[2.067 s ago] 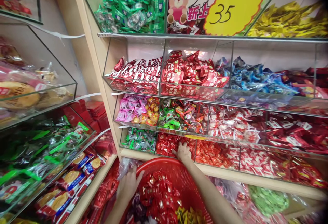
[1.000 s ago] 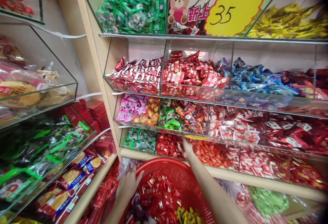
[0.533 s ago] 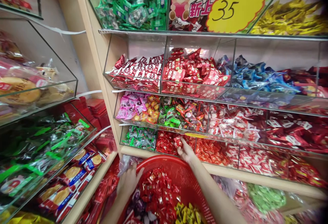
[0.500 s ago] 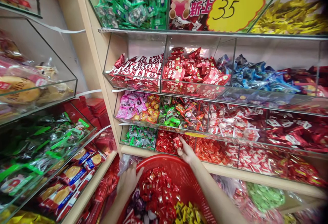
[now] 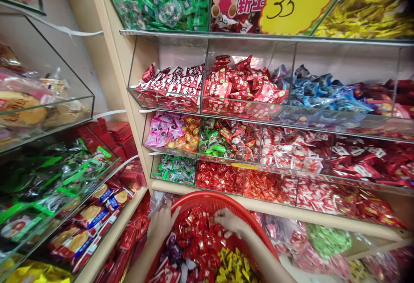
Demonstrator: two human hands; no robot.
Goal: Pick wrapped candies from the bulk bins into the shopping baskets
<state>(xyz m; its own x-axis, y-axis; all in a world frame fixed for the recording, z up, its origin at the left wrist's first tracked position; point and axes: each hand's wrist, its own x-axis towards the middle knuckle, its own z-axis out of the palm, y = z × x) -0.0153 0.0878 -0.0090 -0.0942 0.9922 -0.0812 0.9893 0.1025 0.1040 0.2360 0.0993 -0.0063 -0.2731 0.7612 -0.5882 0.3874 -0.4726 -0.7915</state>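
My left hand (image 5: pixel 161 221) grips the left rim of a red plastic basket (image 5: pixel 258 227), its thumb over the edge. Inside the basket lie red-wrapped candies (image 5: pixel 202 242), yellow-wrapped candies (image 5: pixel 235 266) and a few purple-wrapped candies (image 5: pixel 173 250). Over the right part of the red candies is my right hand (image 5: pixel 230 222), palm down. Its fingers are loosely bent and apart, with no candy visible in them. Behind the basket, the bottom shelf has a bin of red-wrapped candies (image 5: pixel 218 177) of a similar look.
Clear-walled bins (image 5: pixel 207 102) of wrapped sweets rise in tiers ahead. A wooden shelf edge (image 5: pixel 291 207) runs just behind the basket. More bins with green packets (image 5: pixel 64 175) stand on the left. A yellow price sign (image 5: pixel 297 4) reads 35. Bagged sweets (image 5: pixel 328 240) lie low on the right.
My right hand has come back from the bottom-shelf bin with red candy and down into the basket, where its fingers have loosened. My left hand stays on the rim.
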